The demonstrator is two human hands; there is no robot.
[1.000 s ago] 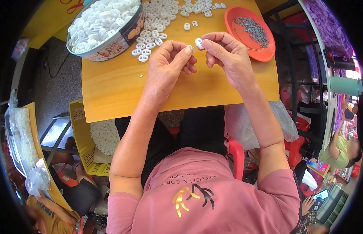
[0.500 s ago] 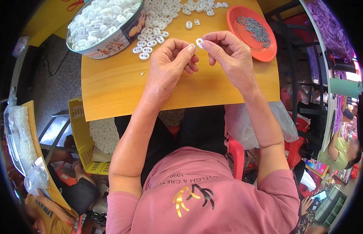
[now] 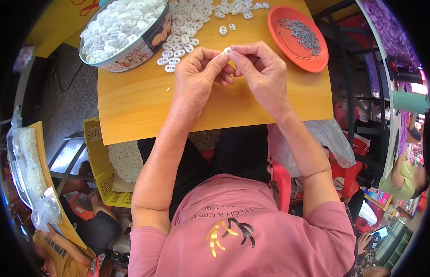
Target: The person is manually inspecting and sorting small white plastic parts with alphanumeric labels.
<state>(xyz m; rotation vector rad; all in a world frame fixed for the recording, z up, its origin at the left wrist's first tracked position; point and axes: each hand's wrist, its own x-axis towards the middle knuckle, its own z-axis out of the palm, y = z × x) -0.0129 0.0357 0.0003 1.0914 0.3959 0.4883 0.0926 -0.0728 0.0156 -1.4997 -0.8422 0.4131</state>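
1. Both hands sit slightly nearer the table's (image 3: 132, 111) front edge than a second ago.
2. The left hand (image 3: 196, 76) and right hand (image 3: 263, 74) pinch one small white ring piece (image 3: 227, 51) between thumbs and forefingers; which grips harder is probably unreadable.
3. The loose white pieces (image 3: 178, 51) lie just beyond the left hand, the round tin (image 3: 127, 32) further left, and the orange dish (image 3: 298, 39) just right.
4. Bare wood stretches left of the wrists.

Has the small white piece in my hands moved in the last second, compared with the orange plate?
No. The white piece stays pinched between the left hand and right hand, left of the orange plate.
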